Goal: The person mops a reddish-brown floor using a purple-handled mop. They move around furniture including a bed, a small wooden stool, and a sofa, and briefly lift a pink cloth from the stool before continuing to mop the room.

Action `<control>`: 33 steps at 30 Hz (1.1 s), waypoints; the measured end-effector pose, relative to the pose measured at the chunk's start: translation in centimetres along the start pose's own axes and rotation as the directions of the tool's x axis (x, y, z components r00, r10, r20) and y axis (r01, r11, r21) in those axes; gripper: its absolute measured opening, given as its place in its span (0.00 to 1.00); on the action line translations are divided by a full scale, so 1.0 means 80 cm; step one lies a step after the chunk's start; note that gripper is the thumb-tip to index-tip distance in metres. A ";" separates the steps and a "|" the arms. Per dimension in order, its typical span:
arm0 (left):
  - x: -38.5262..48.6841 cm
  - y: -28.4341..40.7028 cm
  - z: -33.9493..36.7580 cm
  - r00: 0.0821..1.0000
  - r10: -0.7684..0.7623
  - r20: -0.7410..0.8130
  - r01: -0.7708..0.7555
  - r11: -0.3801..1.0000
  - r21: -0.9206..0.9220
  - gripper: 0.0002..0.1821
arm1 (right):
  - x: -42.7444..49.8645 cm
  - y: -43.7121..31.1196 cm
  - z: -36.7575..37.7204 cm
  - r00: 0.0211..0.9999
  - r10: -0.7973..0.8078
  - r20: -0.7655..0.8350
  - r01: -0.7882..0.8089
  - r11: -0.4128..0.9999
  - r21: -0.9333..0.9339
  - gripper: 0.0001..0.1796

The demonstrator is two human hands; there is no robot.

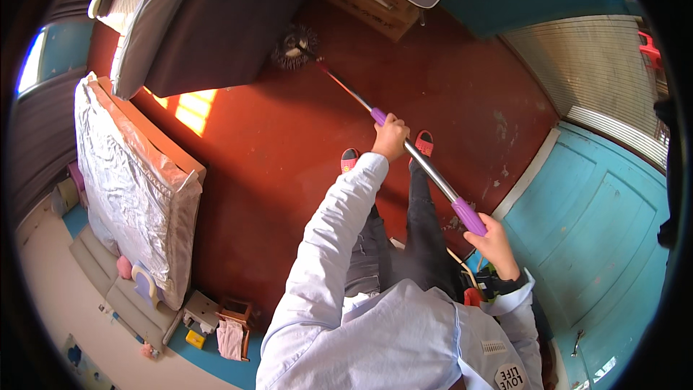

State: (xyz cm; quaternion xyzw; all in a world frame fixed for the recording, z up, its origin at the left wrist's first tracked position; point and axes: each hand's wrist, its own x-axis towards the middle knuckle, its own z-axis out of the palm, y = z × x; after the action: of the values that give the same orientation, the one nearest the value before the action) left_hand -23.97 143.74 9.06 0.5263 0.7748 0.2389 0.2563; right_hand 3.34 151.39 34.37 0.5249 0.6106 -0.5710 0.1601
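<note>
A telescopic mop with a metal pole [433,170] and purple grips runs diagonally across my front. My left hand [391,137] wraps the pole just below the upper purple grip. At the near end, my right hand [494,244] holds the lower purple grip [469,218]. The round mop head [295,47], fringed with grey strands, rests on the red floor [303,135] beside a dark brown cover [216,27] hanging from a bed. Part of the fringe lies in the shadow there.
A wooden drawer cabinet [373,2] stands under a white-edged tabletop to the right of the mop head. A plastic-wrapped mattress [132,189] stands at left. Small stools [235,311] are at lower left. A turquoise door [601,222] is at right. My red clogs [424,143] are below the pole.
</note>
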 end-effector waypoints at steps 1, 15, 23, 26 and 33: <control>0.014 -0.007 -0.005 0.999 0.021 0.035 -0.021 1.000 0.016 0.05 | 0.005 -0.001 0.008 1.000 -0.006 -0.012 0.006 0.999 0.046 0.18; 0.071 -0.088 -0.002 0.878 0.027 0.478 -0.259 0.867 0.427 0.07 | 0.065 0.043 0.116 0.996 -0.055 -0.063 0.065 0.984 0.165 0.22; 0.021 0.112 0.113 0.831 -0.013 0.556 -0.263 0.872 0.412 0.09 | -0.062 0.155 -0.033 0.966 0.257 0.037 -0.259 0.937 0.235 0.25; -0.007 0.211 0.150 0.776 -0.020 0.630 -0.206 0.936 0.284 0.12 | -0.139 0.181 -0.072 0.938 0.342 -0.061 -0.304 0.892 0.335 0.22; -0.068 0.360 0.174 0.693 0.153 0.705 -0.337 0.933 0.129 0.11 | -0.283 0.196 -0.115 0.927 0.307 -0.218 -0.277 0.948 0.157 0.18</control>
State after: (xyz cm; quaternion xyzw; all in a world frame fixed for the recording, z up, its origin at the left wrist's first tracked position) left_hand 6.75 149.61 17.75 0.7038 0.5710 -0.0387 0.4209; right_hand 29.01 145.82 46.83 0.6838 0.5040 -0.5098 0.1359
